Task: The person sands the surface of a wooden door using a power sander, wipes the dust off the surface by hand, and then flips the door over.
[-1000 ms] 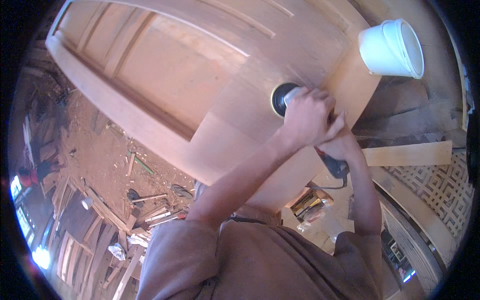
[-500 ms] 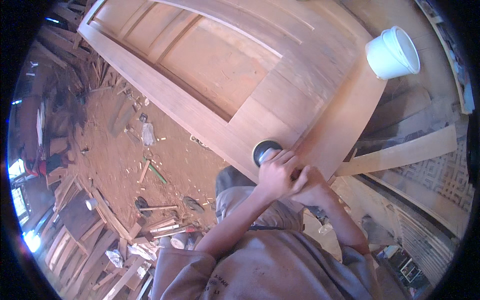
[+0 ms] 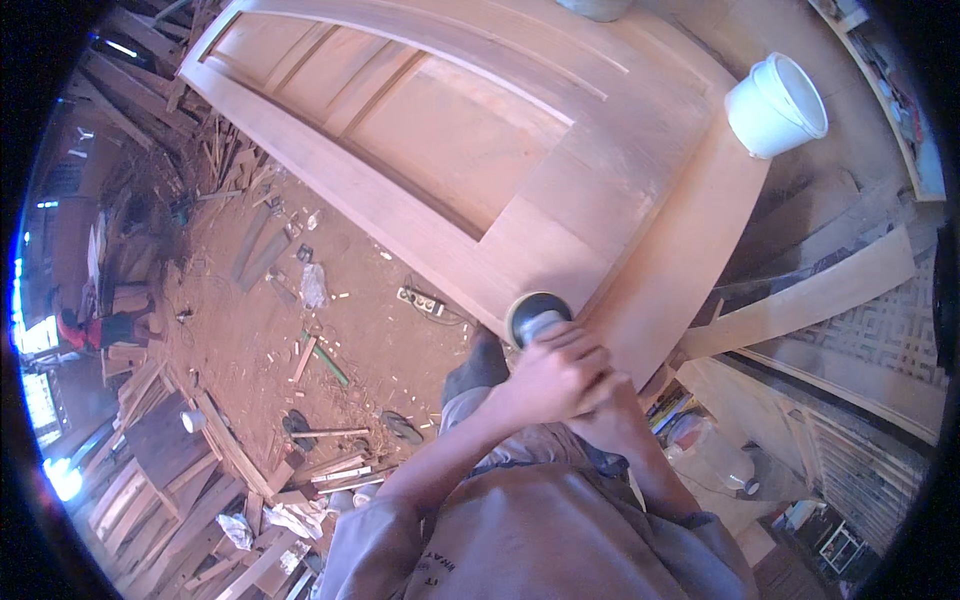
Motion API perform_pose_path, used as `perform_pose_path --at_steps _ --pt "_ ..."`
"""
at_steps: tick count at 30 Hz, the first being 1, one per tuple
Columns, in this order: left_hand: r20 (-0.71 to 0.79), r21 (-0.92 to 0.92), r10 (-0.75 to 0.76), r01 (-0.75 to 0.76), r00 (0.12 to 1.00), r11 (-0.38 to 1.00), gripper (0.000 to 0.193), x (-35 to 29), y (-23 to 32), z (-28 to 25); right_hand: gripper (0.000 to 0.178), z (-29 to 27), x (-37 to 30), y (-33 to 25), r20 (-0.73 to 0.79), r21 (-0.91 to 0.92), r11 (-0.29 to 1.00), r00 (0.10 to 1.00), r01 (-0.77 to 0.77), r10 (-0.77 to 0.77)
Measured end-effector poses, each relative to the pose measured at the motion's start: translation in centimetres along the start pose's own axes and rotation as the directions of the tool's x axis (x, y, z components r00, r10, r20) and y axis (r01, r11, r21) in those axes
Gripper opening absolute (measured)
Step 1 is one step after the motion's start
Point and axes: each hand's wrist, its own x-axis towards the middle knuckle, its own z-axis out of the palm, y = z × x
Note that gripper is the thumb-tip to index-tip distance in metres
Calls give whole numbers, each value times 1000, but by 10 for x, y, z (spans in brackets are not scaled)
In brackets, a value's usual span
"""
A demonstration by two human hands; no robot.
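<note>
With both hands I hold a power sander with a round disc, its dark disc against the near end of a panelled wooden door. My left hand is closed round the sander's grey body behind the disc. Close behind it, my right hand is closed on the rear of the same tool, its fingers largely hidden by the left hand. The door lies flat, with recessed panels and a smooth, pale reddish surface. Under it a wider board sticks out to the right.
On the board's right side stands a white bucket. A power strip lies on the earthen floor beside the door. Sandals and wood scraps are strewn at left. A clear plastic jug lies at right.
The sander has shifted slightly across the door toward its near end, with both hands still on it. My view has tilted, bringing the power strip and jug more into sight.
</note>
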Motion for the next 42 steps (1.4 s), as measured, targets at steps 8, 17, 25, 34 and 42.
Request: perform_pose_path --at_steps 8,17,25,34,42 --pt "207 -258 228 -171 951 951 45 4 -19 33 45 43 -21 -10 -444 173 962 856 -209 266" --pt "337 -379 280 -143 899 914 38 -5 -76 -10 39 92 32 -43 -487 486 853 750 -192 447" --pt "221 -225 82 -31 972 974 25 19 -179 -134 20 92 183 -93 -322 285 952 924 -112 205" --pt "-433 -486 95 -321 896 813 24 42 -114 -146 45 23 180 -108 -483 665 738 686 -117 544" --pt "493 -796 -125 505 861 335 73 -13 -83 -52 43 -64 144 -58 -595 803 518 370 294 713"
